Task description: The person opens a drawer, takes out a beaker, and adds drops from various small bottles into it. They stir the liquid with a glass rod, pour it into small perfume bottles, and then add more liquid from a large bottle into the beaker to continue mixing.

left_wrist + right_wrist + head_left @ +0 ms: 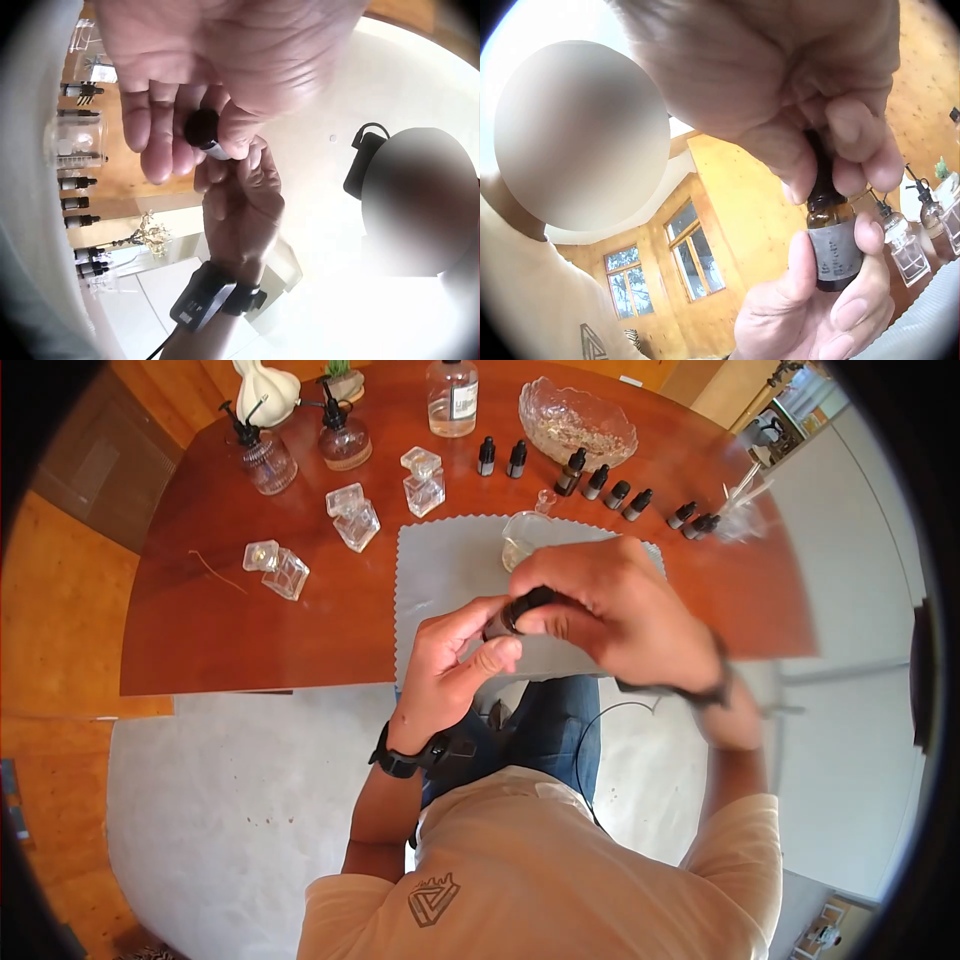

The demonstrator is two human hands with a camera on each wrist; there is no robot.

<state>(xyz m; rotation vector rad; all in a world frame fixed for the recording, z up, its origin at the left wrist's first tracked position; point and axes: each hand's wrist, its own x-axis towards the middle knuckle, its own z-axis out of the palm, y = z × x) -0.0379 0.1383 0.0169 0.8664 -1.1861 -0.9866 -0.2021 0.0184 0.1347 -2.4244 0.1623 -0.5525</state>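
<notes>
Over the grey scalloped mat (436,575), my left hand (443,660) holds a small amber dropper bottle (832,251) with a grey label, pinched between thumb and fingers. My right hand (625,605) grips the bottle's black dropper cap (822,187) from above. In the right wrist view the cap sits at the neck of the glass. The left wrist view shows the dark round base of the bottle (202,129) past the left fingers. Just beyond the right hand, a small clear glass beaker (517,540) stands on the mat, partly hidden by that hand.
Several dark dropper bottles (596,482) line the table's far right. Behind them is a clear glass bowl (580,430). Square glass perfume bottles (354,520) stand at left, near two ribbed pump bottles (268,465). A large clear bottle (452,405) is at the back.
</notes>
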